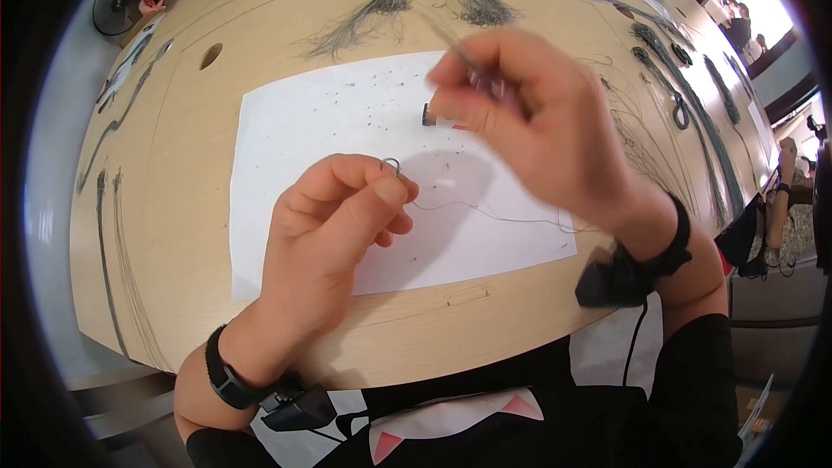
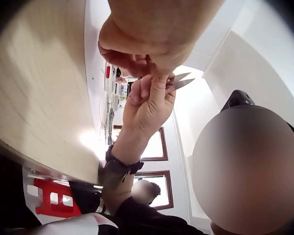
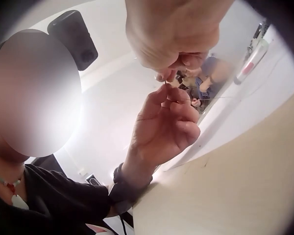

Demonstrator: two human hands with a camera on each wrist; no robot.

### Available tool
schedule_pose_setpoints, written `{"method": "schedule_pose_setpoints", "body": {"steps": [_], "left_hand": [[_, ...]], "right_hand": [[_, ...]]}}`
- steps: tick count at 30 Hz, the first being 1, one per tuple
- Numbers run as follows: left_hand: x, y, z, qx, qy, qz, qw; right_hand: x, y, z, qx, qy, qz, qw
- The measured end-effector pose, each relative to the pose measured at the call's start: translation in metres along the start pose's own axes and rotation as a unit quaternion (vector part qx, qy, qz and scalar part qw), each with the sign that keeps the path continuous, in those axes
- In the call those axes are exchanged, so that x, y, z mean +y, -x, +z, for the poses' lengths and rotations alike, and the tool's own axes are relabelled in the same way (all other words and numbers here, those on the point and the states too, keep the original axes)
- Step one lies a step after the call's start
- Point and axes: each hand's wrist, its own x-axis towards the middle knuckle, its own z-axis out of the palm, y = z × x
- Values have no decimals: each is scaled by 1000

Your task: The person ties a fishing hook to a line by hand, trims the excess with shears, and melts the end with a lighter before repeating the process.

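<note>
My left hand (image 1: 334,217) pinches a small metal fish hook (image 1: 392,164) between thumb and forefinger, its bend showing above the fingertips. A thin line (image 1: 472,205) trails from those fingers to the right over the white paper. Up and to the right, my right hand (image 1: 542,113) is blurred and curls round a pair of small scissors. Two pointed scissor blades (image 2: 184,82) stick out past the fingers in the left wrist view, spread apart. In the right wrist view the right hand (image 3: 179,34) overlaps the left fingertips.
White paper (image 1: 277,165) with many dark specks lies under the hands. A clear tube with a red mark (image 3: 251,63) lies on it. Bundles of grey line (image 1: 381,4) are spread along the table's far side and right. More strands (image 1: 106,251) lie at left. Other people sit around.
</note>
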Motion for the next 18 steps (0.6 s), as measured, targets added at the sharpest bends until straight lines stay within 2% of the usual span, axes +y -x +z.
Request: {"method": "schedule_pose_setpoints", "body": {"steps": [1, 3, 6, 8, 12, 14, 15, 16, 17, 18], "left_hand": [[0, 0, 0, 0, 17, 2, 1000], [1, 0, 0, 4, 13, -2, 1000], [2, 0, 1, 11, 16, -9, 1000], [1, 0, 0, 16, 23, -12, 1000], [1, 0, -1, 9, 9, 0, 1000], [2, 0, 0, 7, 9, 2, 1000], [2, 0, 0, 10, 5, 0, 1000], [2, 0, 0, 12, 0, -4, 1000], [2, 1, 1, 13, 1, -4, 1000], [3, 1, 1, 10, -6, -1, 1000]], "right_hand": [[6, -6, -7, 0, 36, 29, 999], [21, -17, -23, -67, 208, 123, 968], [58, -17, -32, -42, 279, 144, 948], [71, -17, -36, -75, 362, 145, 918], [80, -17, -33, -70, 369, 147, 915], [73, -16, -29, 31, 350, -49, 935], [59, -15, -25, 30, 350, -51, 935], [37, -14, -19, -16, 157, 62, 986], [21, -11, -13, -61, -43, 172, 982], [13, -6, -6, -61, -44, 172, 982]]}}
